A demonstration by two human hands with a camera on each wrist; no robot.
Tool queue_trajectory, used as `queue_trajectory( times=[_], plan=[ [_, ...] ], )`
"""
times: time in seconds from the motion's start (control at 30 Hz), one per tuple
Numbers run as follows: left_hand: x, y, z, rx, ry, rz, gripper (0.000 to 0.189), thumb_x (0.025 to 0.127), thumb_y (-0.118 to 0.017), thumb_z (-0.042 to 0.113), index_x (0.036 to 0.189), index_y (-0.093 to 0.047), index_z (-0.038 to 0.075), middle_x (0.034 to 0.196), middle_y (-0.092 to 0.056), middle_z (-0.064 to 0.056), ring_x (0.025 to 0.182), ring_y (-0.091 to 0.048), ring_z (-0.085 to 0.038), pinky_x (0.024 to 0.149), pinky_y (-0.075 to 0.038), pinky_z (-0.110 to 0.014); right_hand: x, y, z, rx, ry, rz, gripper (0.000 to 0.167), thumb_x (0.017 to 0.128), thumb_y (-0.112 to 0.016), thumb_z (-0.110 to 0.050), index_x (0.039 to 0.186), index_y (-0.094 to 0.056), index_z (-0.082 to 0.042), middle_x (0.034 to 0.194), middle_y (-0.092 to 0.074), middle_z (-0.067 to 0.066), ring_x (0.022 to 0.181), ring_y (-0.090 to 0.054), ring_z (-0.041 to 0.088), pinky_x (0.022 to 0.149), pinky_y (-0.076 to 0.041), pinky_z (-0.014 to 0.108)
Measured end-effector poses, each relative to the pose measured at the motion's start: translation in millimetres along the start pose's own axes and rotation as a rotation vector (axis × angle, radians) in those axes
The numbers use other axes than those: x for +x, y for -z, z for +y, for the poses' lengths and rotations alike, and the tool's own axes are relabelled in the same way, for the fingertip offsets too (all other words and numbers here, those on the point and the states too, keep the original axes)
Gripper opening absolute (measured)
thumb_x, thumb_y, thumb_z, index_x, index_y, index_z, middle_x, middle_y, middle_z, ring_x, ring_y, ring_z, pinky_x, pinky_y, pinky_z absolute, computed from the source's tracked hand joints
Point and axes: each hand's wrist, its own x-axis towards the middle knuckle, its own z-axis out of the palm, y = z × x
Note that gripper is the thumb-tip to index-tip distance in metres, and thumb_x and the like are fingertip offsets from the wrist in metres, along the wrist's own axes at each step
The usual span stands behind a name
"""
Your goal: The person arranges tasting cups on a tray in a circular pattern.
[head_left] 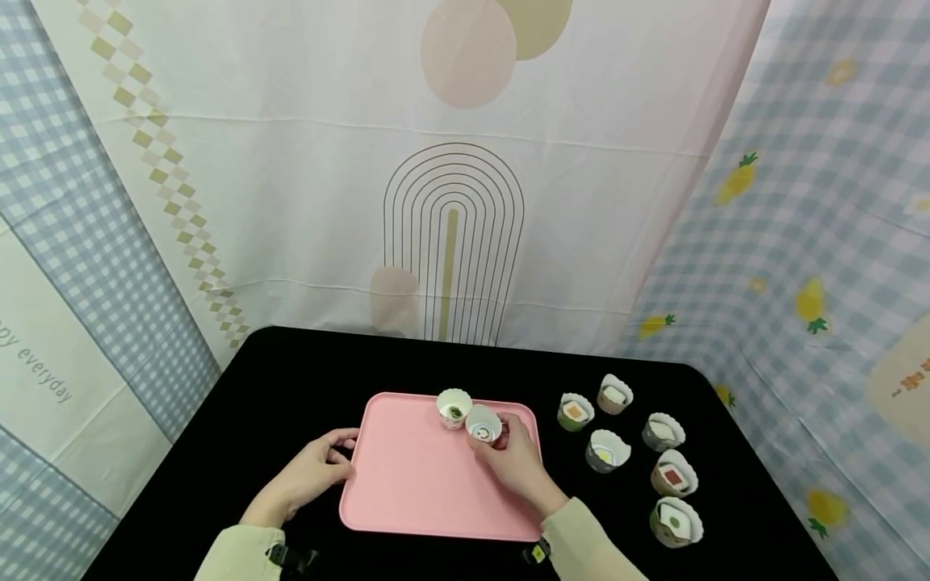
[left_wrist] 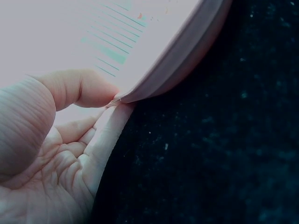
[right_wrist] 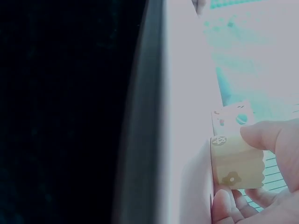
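A pink tray [head_left: 414, 484] lies on the black table. At its left edge my left hand [head_left: 308, 476] pinches the rim between thumb and fingers; in the left wrist view the thumb [left_wrist: 77, 88] meets the tray rim [left_wrist: 173, 60]. My right hand [head_left: 519, 461] grips a paper baking cup [head_left: 483, 424] near the tray's back right. In the right wrist view this cup [right_wrist: 237, 161] has thumb and fingers on opposite sides, its base close to the tray surface. Just left of it stands another paper cup [head_left: 454, 406] with something dark green inside.
Several paper cups stand right of the tray, among them one with an orange square [head_left: 575, 412], one with a red square [head_left: 674, 474] and one with a green dot [head_left: 676, 522]. A patterned curtain [head_left: 312, 202] hangs behind the table [head_left: 305, 379].
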Motion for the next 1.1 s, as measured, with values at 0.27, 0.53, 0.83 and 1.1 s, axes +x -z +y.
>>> queue_trajectory(
  times=[0.27, 0.53, 0.83, 1.1],
  plan=[
    [1.0, -0.6, -2.2, 0.012, 0.001, 0.007, 0.063, 0.073, -0.066, -0.002, 0.135, -0.052, 0.004, 0.118, -0.054, -0.011, 0.085, -0.058, -0.02, 0.069, -0.051, -0.032, -3.7, 8, -3, -0.005, -0.04, 0.005, 0.063, 0.083, -0.076, -0.032, 0.13, -0.046, -0.002, 0.109, -0.057, 0.012, 0.089, -0.057, 0.018, 0.075, -0.048, 0.031],
    [0.9, 0.7, -3.2, 0.009, -0.003, -0.001, 0.064, 0.074, -0.066, -0.001, 0.135, -0.052, 0.005, 0.119, -0.054, -0.01, 0.085, -0.058, -0.02, 0.069, -0.051, -0.032, -18.5, 41, -3, -0.041, -0.046, 0.059, 0.064, 0.083, -0.075, -0.028, 0.136, -0.046, -0.006, 0.121, -0.049, 0.015, 0.102, -0.052, 0.026, 0.083, -0.046, 0.04],
    [0.0, 0.0, -1.6, 0.014, 0.007, -0.001, 0.063, 0.074, -0.066, -0.001, 0.135, -0.052, 0.005, 0.119, -0.054, -0.01, 0.085, -0.057, -0.021, 0.069, -0.051, -0.033, -40.3, 98, 12, -0.155, 0.028, 0.195, 0.064, 0.084, -0.074, -0.029, 0.133, -0.046, 0.0, 0.127, -0.046, 0.018, 0.106, -0.051, 0.03, 0.084, -0.046, 0.042],
    [0.2, 0.2, -1.7, 0.012, 0.005, 0.0, 0.063, 0.074, -0.066, -0.001, 0.135, -0.052, 0.005, 0.119, -0.054, -0.01, 0.086, -0.058, -0.021, 0.069, -0.051, -0.033, -52.1, 143, 30, -0.159, -0.084, 0.28, 0.078, 0.088, -0.068, -0.039, 0.145, -0.029, -0.001, 0.137, -0.035, 0.022, 0.123, -0.034, 0.039, 0.097, -0.032, 0.051]
  ],
)
